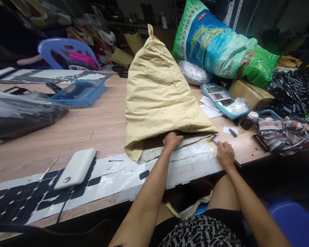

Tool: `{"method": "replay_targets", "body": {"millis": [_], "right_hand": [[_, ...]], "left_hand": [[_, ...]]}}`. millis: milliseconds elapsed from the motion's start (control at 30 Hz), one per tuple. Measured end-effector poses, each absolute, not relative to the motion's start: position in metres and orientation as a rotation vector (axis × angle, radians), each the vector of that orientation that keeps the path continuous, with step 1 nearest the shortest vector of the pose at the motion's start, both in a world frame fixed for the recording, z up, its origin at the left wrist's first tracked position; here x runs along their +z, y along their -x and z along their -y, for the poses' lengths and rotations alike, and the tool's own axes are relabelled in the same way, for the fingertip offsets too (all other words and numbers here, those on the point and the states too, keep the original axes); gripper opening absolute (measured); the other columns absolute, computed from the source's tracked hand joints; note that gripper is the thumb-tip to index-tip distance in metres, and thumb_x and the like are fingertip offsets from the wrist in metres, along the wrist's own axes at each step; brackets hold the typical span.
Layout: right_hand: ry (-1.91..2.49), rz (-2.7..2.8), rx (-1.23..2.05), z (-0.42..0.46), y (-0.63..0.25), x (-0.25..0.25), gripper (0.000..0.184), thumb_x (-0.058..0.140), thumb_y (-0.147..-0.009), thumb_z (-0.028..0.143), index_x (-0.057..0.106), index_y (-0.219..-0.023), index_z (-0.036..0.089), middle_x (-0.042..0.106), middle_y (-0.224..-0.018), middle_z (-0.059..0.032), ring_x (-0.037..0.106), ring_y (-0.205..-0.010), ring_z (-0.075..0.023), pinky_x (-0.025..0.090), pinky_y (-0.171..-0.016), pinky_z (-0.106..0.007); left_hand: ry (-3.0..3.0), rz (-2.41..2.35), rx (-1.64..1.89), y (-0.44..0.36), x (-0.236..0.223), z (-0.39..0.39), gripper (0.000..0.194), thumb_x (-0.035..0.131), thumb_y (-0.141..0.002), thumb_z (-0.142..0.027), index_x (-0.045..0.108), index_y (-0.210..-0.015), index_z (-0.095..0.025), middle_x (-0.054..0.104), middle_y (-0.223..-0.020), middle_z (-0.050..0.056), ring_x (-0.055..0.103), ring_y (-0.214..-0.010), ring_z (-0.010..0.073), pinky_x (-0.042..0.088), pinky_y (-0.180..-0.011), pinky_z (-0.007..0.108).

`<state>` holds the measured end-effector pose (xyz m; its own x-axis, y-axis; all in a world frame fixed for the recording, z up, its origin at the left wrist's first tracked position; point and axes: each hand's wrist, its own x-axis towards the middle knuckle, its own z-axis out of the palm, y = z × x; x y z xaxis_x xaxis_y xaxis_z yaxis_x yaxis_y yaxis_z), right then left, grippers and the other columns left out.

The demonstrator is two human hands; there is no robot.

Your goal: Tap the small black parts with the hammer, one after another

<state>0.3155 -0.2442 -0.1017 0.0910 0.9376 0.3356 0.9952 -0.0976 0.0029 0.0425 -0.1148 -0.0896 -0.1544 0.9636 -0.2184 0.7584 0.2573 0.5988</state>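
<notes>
A large pale yellow fabric bag [159, 85] lies on the table before me, its gaping mouth towards me. My left hand [172, 140] is closed at that mouth, gripping the fabric; some fingertips are hidden inside. A greyish lining [154, 153] shows along the lower lip of the opening. My right hand [225, 154] is wrapped round a small hammer [213, 139] with a yellowish end, just right of the bag's corner. Its dark handle end sticks out below the fist. Under the bag's mouth, a whitish taped board [190, 166] runs along the table edge.
On the left are a white power bank [77, 168] with a cable, black-patched sheets [12, 202] and a blue basket [81, 94]. To the right stand a calculator [217, 93] in a blue tray, a checked cloth [280, 133] and a big printed sack [216, 44].
</notes>
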Motion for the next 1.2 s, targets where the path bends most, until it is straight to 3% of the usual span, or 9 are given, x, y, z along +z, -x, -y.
{"method": "replay_targets", "body": {"millis": [200, 433, 600, 733, 933, 1200], "right_hand": [[2.138, 1.945, -0.386, 0.243, -0.318, -0.104, 0.035, 0.045, -0.099, 0.022, 0.064, -0.128, 0.020, 0.058, -0.100, -0.0100, 0.045, -0.090, -0.0235, 0.028, -0.072, -0.035], [2.097, 1.924, -0.436, 0.240, -0.319, -0.106, 0.035, 0.045, -0.099, 0.025, 0.066, -0.126, 0.020, 0.058, -0.099, -0.0099, 0.045, -0.089, -0.0232, 0.030, -0.072, -0.034], [2.079, 1.888, -0.322, 0.238, -0.324, -0.102, 0.034, 0.048, -0.097, 0.025, 0.070, -0.123, 0.019, 0.062, -0.099, -0.0110, 0.048, -0.089, -0.0234, 0.035, -0.076, -0.035], [2.029, 1.748, -0.001, 0.243, -0.317, -0.094, 0.034, 0.050, -0.095, 0.024, 0.073, -0.119, 0.019, 0.066, -0.098, -0.0099, 0.055, -0.089, -0.0226, 0.042, -0.080, -0.034], [1.610, 1.728, 0.395, 0.271, -0.261, -0.085, 0.035, 0.049, -0.099, 0.034, 0.071, -0.122, 0.020, 0.071, -0.107, -0.0090, 0.066, -0.099, -0.0218, 0.052, -0.089, -0.034], [1.466, 1.931, 0.397, 0.281, -0.218, -0.089, 0.040, 0.044, -0.101, 0.027, 0.067, -0.133, 0.022, 0.067, -0.097, -0.0077, 0.065, -0.090, -0.0195, 0.054, -0.084, -0.032]], "left_hand": [[-1.792, -1.603, 0.446, -0.005, -0.092, 0.173, 0.019, 0.073, -0.074, -0.030, 0.079, -0.091, -0.023, 0.075, -0.091, 0.002, 0.068, -0.088, 0.0212, 0.047, -0.075, 0.030], [-1.882, -1.654, 0.645, -0.025, -0.106, 0.200, 0.024, 0.078, -0.079, -0.037, 0.079, -0.101, -0.027, 0.073, -0.101, 0.002, 0.057, -0.106, 0.0273, 0.039, -0.096, 0.042], [-1.911, -1.611, 0.730, -0.029, -0.119, 0.199, 0.021, 0.079, -0.080, -0.035, 0.079, -0.101, -0.028, 0.074, -0.104, 0.002, 0.056, -0.107, 0.0264, 0.036, -0.096, 0.042], [-1.899, -1.569, 0.732, -0.025, -0.121, 0.198, 0.021, 0.080, -0.080, -0.034, 0.079, -0.100, -0.029, 0.075, -0.106, 0.001, 0.055, -0.107, 0.0262, 0.034, -0.096, 0.042], [-1.881, -1.513, 0.708, -0.024, -0.116, 0.197, 0.017, 0.081, -0.080, -0.033, 0.080, -0.097, -0.030, 0.074, -0.104, 0.000, 0.052, -0.109, 0.0260, 0.032, -0.099, 0.044], [-1.880, -1.516, 0.669, -0.024, -0.109, 0.197, 0.009, 0.079, -0.080, -0.034, 0.079, -0.089, -0.029, 0.072, -0.100, 0.000, 0.053, -0.107, 0.0251, 0.032, -0.100, 0.043]]}}
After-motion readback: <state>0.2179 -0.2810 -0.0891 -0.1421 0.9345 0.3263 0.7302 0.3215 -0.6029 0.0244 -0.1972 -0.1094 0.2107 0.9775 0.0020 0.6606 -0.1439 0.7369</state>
